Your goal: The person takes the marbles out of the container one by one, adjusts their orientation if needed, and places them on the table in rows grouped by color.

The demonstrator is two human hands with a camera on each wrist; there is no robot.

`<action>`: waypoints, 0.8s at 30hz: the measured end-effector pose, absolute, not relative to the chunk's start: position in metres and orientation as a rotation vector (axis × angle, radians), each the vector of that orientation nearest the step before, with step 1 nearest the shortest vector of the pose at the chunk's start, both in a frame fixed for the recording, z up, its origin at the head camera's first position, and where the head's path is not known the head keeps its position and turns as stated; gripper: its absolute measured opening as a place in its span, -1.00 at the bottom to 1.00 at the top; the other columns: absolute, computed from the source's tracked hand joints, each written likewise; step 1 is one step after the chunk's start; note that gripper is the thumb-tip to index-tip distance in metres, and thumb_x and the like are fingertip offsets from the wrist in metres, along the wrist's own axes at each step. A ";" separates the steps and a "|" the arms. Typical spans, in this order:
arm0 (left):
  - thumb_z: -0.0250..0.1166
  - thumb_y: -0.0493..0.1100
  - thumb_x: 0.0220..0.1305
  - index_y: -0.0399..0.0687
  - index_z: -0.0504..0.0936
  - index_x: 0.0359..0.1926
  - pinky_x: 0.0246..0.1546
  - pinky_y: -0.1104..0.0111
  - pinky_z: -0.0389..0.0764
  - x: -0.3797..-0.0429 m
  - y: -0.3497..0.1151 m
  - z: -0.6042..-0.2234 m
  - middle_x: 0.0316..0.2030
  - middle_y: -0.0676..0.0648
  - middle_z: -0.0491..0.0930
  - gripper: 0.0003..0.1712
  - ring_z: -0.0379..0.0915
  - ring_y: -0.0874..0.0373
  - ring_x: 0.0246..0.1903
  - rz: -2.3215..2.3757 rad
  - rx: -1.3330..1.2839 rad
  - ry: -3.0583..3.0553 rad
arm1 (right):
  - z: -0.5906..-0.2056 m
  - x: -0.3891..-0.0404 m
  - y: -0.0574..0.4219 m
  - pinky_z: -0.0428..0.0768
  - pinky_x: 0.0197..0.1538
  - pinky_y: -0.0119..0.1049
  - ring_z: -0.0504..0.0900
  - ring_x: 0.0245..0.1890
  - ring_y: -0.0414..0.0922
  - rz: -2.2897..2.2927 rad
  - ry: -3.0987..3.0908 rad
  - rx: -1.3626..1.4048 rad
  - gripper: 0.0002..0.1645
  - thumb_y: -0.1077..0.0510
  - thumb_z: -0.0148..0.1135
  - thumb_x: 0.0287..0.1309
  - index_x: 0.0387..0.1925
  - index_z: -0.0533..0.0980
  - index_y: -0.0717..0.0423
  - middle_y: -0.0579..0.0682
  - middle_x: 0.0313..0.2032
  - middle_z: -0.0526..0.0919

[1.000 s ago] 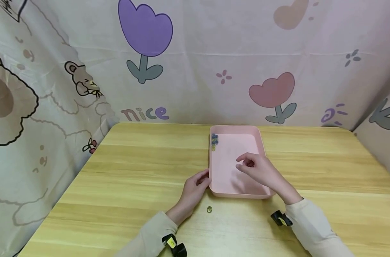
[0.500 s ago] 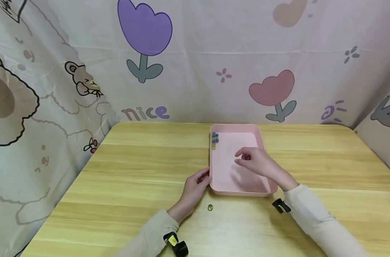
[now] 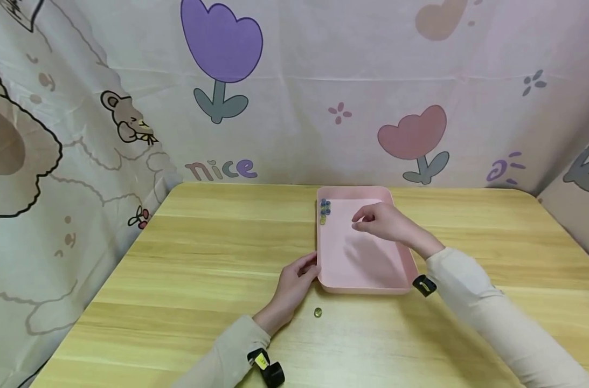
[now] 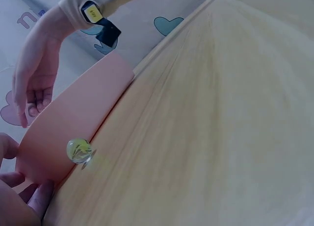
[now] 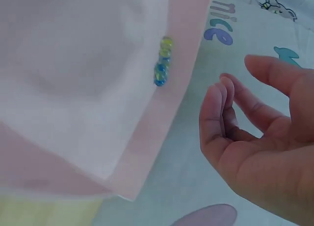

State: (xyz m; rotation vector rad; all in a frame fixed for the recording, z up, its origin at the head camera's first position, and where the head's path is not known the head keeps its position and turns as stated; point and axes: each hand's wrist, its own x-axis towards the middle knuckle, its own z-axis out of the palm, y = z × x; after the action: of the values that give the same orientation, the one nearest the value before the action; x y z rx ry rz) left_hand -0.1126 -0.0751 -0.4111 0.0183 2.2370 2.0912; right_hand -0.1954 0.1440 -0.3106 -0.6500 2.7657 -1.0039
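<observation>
A pale pink tray (image 3: 367,290) lies on the wooden table. My left hand (image 3: 290,288) rests at its near left corner, with fingertips and thumb against the outside of the wall. In the left wrist view some of its fingers (image 4: 41,196) touch this wall. My right hand (image 3: 379,221) hovers over the tray, thumb apart from bent fingers; I see nothing held in the right wrist view. Several blue and yellow glass marbles (image 5: 163,62) sit together along the tray's left wall. A single yellowish clear marble (image 3: 318,312) lies on the table before the tray, near my left hand.
The light wooden table (image 3: 202,258) reaches back to a printed cloth backdrop (image 3: 294,124) with flowers and lettering. Another cloth hangs at the left. Both sleeves carry a black wrist camera, the left one (image 3: 267,368) close to the table.
My right hand has moved farther back over the tray and slightly left, its fingers much the same. My left hand, the tray and the marbles stay in place.
</observation>
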 end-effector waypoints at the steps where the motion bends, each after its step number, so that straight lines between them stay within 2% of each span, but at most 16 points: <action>1: 0.22 -0.24 0.32 -0.32 0.48 0.23 0.02 0.32 0.54 -0.113 -0.075 -0.411 -0.03 -0.17 0.60 -0.52 0.48 0.07 -0.04 2.091 0.017 2.237 | -0.308 -0.196 0.144 0.44 -0.39 -0.30 0.43 -0.51 -0.17 -0.996 2.760 -0.647 -0.77 0.22 0.23 0.17 -0.21 0.63 0.32 -0.06 -0.58 0.56; 8: 0.20 -0.26 0.33 -0.32 0.48 0.23 0.02 0.34 0.54 -0.114 -0.075 -0.412 -0.03 -0.17 0.60 -0.53 0.48 0.08 -0.04 2.091 0.020 2.236 | -0.295 -0.203 0.143 0.51 -0.37 -0.29 0.51 -0.48 -0.14 -0.899 2.737 -0.674 -0.77 0.23 0.23 0.19 -0.20 0.64 0.34 -0.02 -0.50 0.63; 13: 0.17 -0.25 0.36 -0.29 0.46 0.25 0.12 0.31 0.49 -0.113 -0.075 -0.412 0.12 -0.21 0.53 -0.54 0.41 0.01 0.11 2.098 0.027 2.221 | -0.292 -0.217 0.138 0.62 -0.30 -0.22 0.62 -0.41 -0.08 -0.836 2.761 -0.635 -0.75 0.21 0.23 0.22 -0.17 0.64 0.32 0.04 -0.37 0.69; 21: 0.15 -0.23 0.39 -0.24 0.45 0.27 0.16 0.29 0.46 -0.113 -0.075 -0.413 0.19 -0.20 0.48 -0.54 0.36 -0.02 0.19 2.105 0.034 2.200 | -0.302 -0.234 0.121 0.64 -0.13 -0.13 0.64 -0.20 0.11 -0.886 2.730 -0.472 -0.69 0.14 0.21 0.26 -0.09 0.62 0.28 0.13 -0.19 0.68; 24: 0.16 -0.22 0.38 -0.24 0.45 0.27 0.16 0.30 0.46 -0.112 -0.075 -0.412 0.19 -0.20 0.48 -0.53 0.36 -0.02 0.18 2.109 0.036 2.206 | -0.309 -0.238 0.115 0.63 -0.09 -0.12 0.63 -0.18 0.11 -0.931 2.698 -0.448 -0.70 0.15 0.21 0.25 -0.09 0.61 0.30 0.15 -0.14 0.67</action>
State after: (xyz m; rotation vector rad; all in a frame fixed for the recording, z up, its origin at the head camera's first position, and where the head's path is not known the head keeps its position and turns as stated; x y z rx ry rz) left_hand -0.1123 -0.0746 -0.4117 0.0357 2.2064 2.1086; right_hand -0.2381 0.1149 -0.3085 -0.4483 2.6976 -0.9313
